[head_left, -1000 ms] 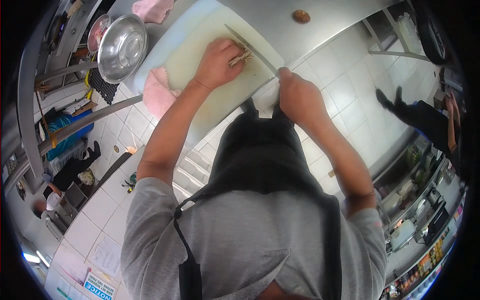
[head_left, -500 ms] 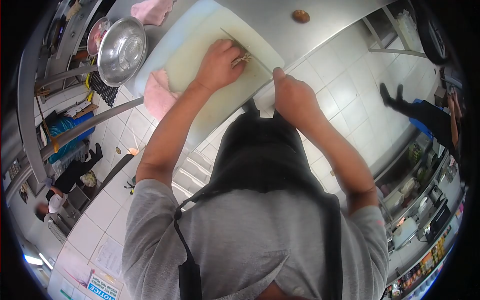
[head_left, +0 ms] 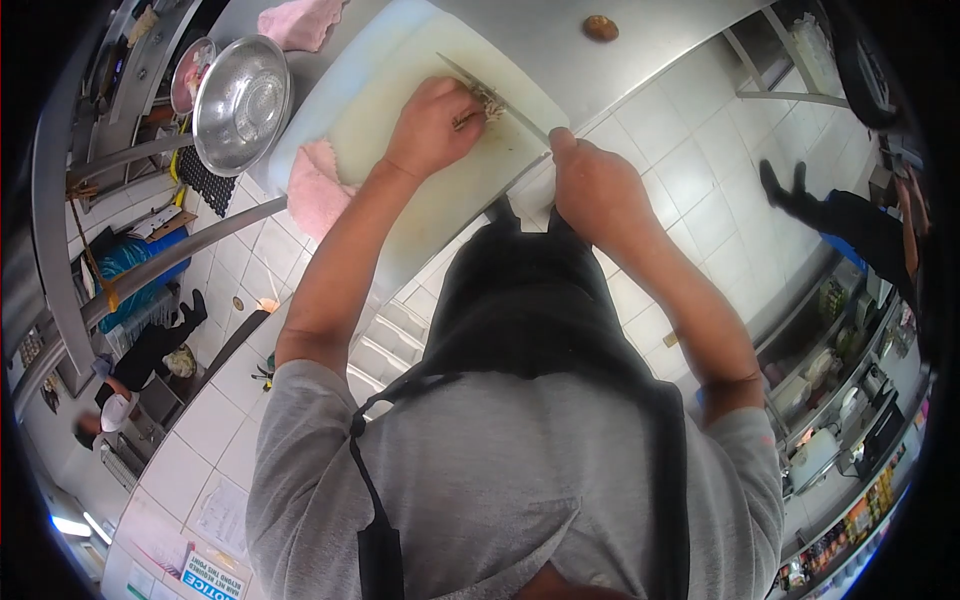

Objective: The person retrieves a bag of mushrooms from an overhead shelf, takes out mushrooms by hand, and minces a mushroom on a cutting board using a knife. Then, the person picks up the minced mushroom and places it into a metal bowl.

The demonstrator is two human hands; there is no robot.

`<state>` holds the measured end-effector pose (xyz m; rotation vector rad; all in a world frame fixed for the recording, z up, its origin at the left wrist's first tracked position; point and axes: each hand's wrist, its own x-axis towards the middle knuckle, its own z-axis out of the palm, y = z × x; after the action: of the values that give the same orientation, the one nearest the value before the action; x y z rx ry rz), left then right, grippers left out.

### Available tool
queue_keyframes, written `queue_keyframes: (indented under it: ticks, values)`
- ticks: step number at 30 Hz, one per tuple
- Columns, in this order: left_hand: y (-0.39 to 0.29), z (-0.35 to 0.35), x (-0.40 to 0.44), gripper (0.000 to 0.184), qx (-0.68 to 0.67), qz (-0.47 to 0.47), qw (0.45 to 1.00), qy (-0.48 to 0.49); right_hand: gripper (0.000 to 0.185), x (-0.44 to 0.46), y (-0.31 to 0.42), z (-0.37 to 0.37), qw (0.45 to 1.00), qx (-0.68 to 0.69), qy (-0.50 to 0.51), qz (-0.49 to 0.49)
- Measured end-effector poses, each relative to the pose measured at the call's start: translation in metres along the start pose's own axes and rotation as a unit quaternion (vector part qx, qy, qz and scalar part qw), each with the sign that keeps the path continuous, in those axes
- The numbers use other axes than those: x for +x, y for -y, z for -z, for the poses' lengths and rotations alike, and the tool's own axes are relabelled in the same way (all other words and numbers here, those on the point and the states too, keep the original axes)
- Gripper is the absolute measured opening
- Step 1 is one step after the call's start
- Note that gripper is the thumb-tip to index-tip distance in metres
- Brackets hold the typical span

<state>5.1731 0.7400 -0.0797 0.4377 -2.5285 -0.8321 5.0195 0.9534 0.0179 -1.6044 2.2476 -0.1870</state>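
My right hand (head_left: 597, 188) grips the handle of a knife (head_left: 487, 88), whose long blade slants across the upper right of a pale cutting board (head_left: 365, 120). Beside the blade my left hand (head_left: 432, 128) is closed, fingers curled down, on a small bunch of thin pale-brown food (head_left: 464, 120) whose kind I cannot make out. Small cut pieces (head_left: 493, 106) of it lie between the fingers and the blade. A pink cloth (head_left: 318, 188) lies on the board's left edge, near my left forearm.
A metal colander (head_left: 242, 105) stands left of the board, by a smaller bowl (head_left: 190, 75). Another pink cloth (head_left: 300, 22) and a brown roundish item (head_left: 601, 28) rest on the steel counter (head_left: 540, 25). Other people (head_left: 150, 355) are farther off on both sides.
The knife and my right hand have shifted slightly right and down. My left hand has moved a little left, and more cut pieces show beside the blade.
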Motion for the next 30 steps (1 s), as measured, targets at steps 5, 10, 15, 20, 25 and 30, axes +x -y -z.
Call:
queue_keyframes:
  ticks: [5, 10, 15, 20, 25, 30]
  values:
    - [-0.003, 0.001, 0.005, 0.006, 0.033, 0.001, 0.999, 0.019, 0.013, -0.007, 0.005, 0.003, 1.000, -0.011, -0.014, 0.020]
    - [0.003, -0.002, 0.002, 0.015, 0.070, 0.024, 0.996, 0.055, 0.010, 0.000, 0.003, 0.003, 1.000, -0.019, -0.003, 0.014]
    - [-0.002, -0.002, 0.000, 0.013, 0.071, 0.018, 0.997, 0.039, 0.011, -0.002, -0.002, -0.010, 1.000, -0.018, -0.008, 0.021]
    - [0.002, -0.006, 0.001, 0.013, 0.061, 0.003, 0.998, 0.004, 0.012, -0.001, -0.001, -0.001, 0.999, -0.001, -0.024, 0.033]
    - [0.001, -0.007, -0.001, 0.010, 0.061, 0.007, 0.998, -0.005, 0.014, 0.004, 0.002, 0.001, 1.000, -0.016, 0.013, 0.019]
    - [-0.003, -0.007, -0.008, 0.010, 0.068, 0.016, 0.997, -0.013, 0.014, -0.002, 0.001, -0.020, 1.000, -0.005, -0.006, 0.024]
